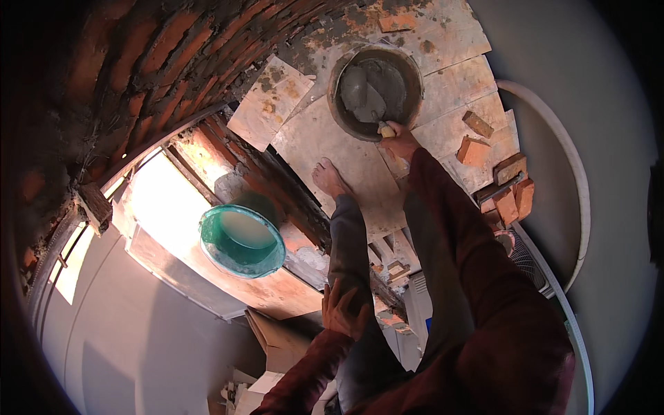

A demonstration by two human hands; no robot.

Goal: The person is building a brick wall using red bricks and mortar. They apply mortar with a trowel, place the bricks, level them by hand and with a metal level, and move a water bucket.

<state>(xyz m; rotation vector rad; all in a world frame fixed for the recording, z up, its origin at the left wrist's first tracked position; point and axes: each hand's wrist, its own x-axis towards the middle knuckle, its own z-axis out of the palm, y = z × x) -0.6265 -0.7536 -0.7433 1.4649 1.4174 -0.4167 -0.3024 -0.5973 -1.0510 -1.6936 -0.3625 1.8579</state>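
My right hand (400, 142) reaches forward in a dark red sleeve and grips the pale handle of a trowel (382, 123) whose blade dips into the grey mortar in a round pan (375, 90). The pan rests on a plank platform (325, 138). My left hand (340, 309) lies flat on my knee with fingers spread, holding nothing. My bare foot (329, 178) stands on the planks just below the pan.
A curved red brick wall (159, 62) rises at the upper left. A green bucket (242, 238) sits on a ledge at the left. Loose bricks and broken pieces (501, 183) lie along the platform's right edge. A white hose (564, 152) curves at right.
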